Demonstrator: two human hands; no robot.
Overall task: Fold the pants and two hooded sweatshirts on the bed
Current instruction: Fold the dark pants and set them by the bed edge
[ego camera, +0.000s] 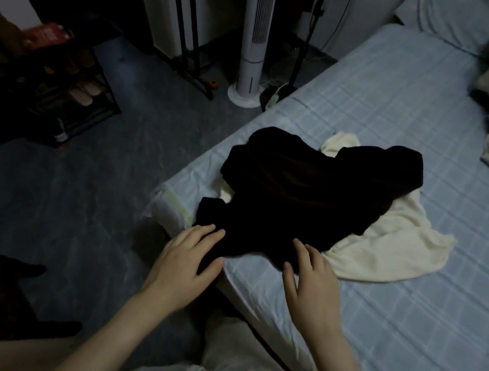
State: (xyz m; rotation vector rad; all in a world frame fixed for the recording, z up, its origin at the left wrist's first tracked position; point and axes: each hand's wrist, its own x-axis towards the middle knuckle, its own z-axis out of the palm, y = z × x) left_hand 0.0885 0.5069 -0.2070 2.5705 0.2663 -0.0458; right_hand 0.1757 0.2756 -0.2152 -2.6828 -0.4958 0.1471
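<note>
Finding: black garment (310, 190) lies crumpled in a heap on the bed (410, 310), near its corner, on top of a cream garment (395, 243). Whether the black heap is 1 item or 2 cannot be told.

Left hand (188, 260) and right hand (312, 282) rest at the heap's near edge. Grip is released on both, fingers straight, nothing grasped.

Assessment: sorting step; folding not begun.

Recommendation: pinch the near hem with both hands, lift the black garment clear of the cream garment, lay it flat on the open sheet, and smooth creases before any fold.
</note>
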